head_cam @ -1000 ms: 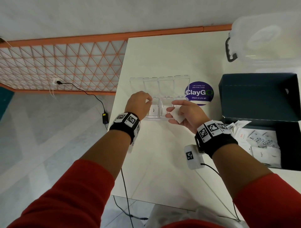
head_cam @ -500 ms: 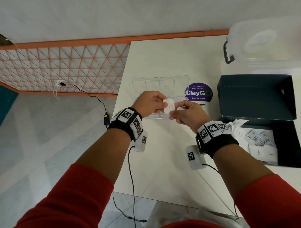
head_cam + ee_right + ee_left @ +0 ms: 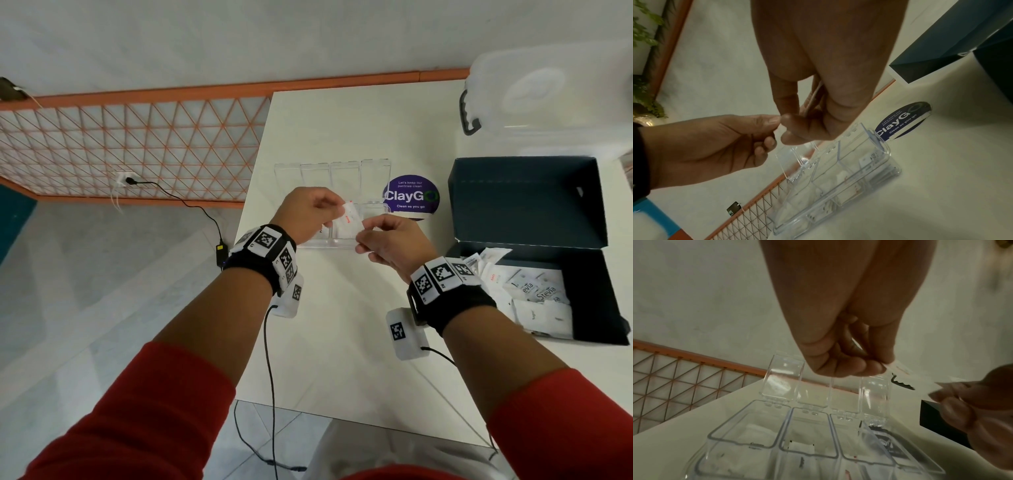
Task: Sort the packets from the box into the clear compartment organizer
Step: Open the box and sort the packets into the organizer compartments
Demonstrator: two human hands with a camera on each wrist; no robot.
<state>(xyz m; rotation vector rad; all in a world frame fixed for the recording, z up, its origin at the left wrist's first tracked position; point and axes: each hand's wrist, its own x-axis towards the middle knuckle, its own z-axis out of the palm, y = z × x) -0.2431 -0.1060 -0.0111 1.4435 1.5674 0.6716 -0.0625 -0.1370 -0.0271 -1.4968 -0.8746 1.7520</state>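
Packet pinched above organizer, both hands.
Left hand and right hand clamped on packet, long axis tilted; organizer lids up, packets inside; box right of organizer, packets inside.

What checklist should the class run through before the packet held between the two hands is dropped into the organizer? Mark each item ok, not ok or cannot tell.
1. Packet secured: ok; left hand pinches one end, right hand the other.
2. Organizer lids raised: ok, all four stand open.
3. Packet above the organizer: ok.
4. Packet's red print matches the target compartment: cannot tell; the contents are blurred.
5. Right hand holds only this packet: not ok; the right wrist view shows another thin packet tucked in its grip.
6. Box open for the next pick: ok.
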